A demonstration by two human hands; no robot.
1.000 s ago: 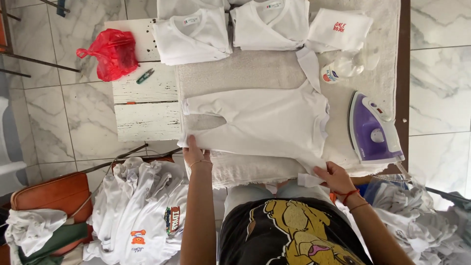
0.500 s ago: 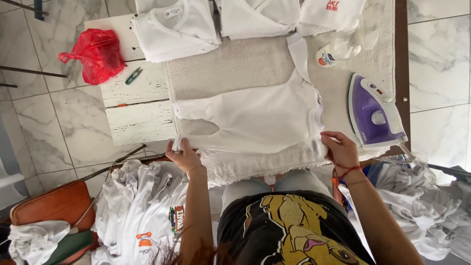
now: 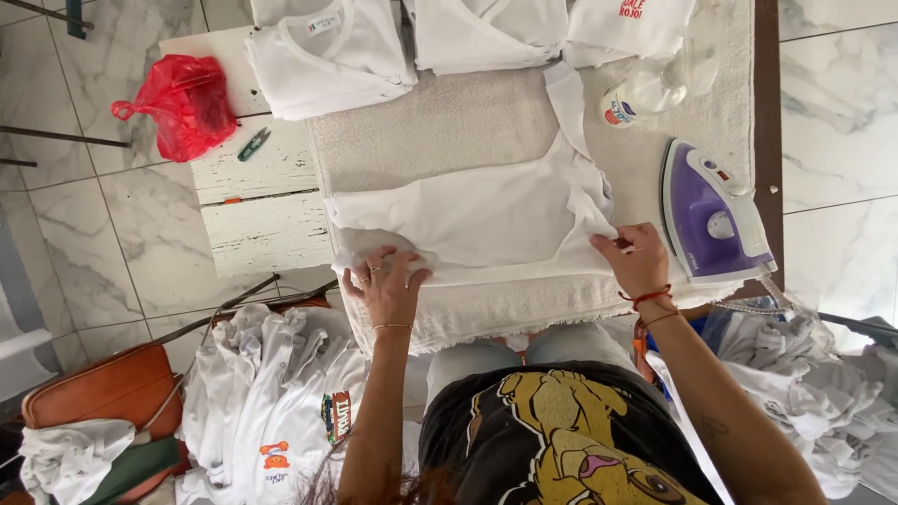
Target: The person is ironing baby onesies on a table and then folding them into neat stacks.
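A white T-shirt [image 3: 486, 215] lies partly folded on the beige towel-covered ironing surface [image 3: 449, 122]. My left hand [image 3: 385, 283] presses and pinches its near left corner. My right hand [image 3: 636, 262] grips the fabric at the shirt's right side, by the sleeve. A purple and white iron [image 3: 711, 213] rests flat just to the right of my right hand. A clear spray bottle [image 3: 645, 89] lies beyond the shirt.
Folded white shirts [image 3: 327, 56] line the far edge. A red plastic bag [image 3: 182, 103] and small green snips [image 3: 253, 143] sit on a white wooden bench [image 3: 253, 206]. Piles of white shirts [image 3: 271, 402] lie at the lower left and lower right [image 3: 814, 393]. An orange bag [image 3: 94, 383] sits on the floor.
Both hands moved up onto the shirt from its near hem. The shirt's lower part has been folded up, so it looks narrower. The view shifted closer.
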